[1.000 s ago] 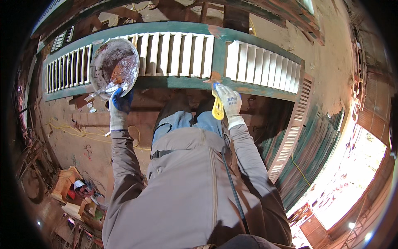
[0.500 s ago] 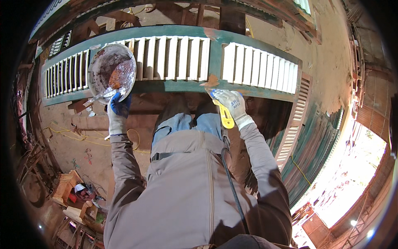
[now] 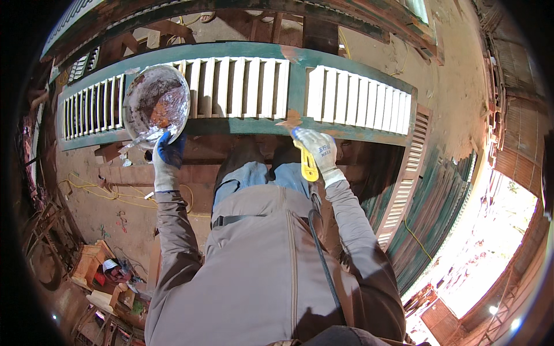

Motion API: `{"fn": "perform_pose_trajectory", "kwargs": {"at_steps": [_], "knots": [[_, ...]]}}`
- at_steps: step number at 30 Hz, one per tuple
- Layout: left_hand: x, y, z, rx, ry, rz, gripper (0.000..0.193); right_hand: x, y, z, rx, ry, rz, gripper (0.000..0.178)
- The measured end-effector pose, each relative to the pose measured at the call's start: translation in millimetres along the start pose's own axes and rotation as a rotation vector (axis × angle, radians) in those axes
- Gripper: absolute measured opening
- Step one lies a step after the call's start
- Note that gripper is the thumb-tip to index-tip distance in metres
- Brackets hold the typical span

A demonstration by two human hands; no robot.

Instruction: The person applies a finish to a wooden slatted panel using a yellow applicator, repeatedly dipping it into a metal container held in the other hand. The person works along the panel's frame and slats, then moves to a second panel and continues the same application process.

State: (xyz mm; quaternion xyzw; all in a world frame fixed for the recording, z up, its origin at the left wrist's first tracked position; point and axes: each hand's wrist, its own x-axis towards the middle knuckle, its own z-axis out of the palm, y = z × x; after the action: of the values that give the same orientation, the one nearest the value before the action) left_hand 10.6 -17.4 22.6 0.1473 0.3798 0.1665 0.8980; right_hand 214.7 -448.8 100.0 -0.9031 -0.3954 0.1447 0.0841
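The right hand [image 3: 317, 147] slid right along the green shutter's [image 3: 297, 86] near edge, leaving the brown patch [image 3: 290, 120] leftward. Fingers curl round a yellow tool [image 3: 309, 164]; the left hand [image 3: 168, 158] grips a bowl [image 3: 141, 95] over the shutter's left part.

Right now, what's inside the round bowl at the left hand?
The bowl holds a glossy reddish-brown patch, with greyish residue smeared around it. The gloved left hand covers part of the near rim; whatever lies beneath the patch is hidden.
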Motion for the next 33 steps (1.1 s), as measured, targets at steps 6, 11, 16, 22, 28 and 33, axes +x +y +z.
{"fn": "perform_pose_trajectory", "kwargs": {"at_steps": [6,11,16,22,28,33], "knots": [[17,-44,21,0.03,-0.063,-0.003,0.034,3,7,37,-0.193,0.193,0.018,0.043],[26,-62,41,-0.015,0.157,0.051,0.034,-18,24,0,0.118,0.108,-0.087,0.039],[24,-66,31,-0.058,0.112,0.071,0.028,44,82,-40,0.006,0.278,-0.146,0.042],[23,-68,33,-0.134,0.136,0.112,0.027,173,126,-71,-0.298,0.078,-0.346,0.038],[12,-65,39,-0.102,0.171,0.132,0.027,196,151,-35,-0.287,-0.011,-0.531,0.032],[0,-74,45,-0.054,0.23,0.145,0.027,169,148,-70,-0.065,-0.218,-0.685,0.03]]}}
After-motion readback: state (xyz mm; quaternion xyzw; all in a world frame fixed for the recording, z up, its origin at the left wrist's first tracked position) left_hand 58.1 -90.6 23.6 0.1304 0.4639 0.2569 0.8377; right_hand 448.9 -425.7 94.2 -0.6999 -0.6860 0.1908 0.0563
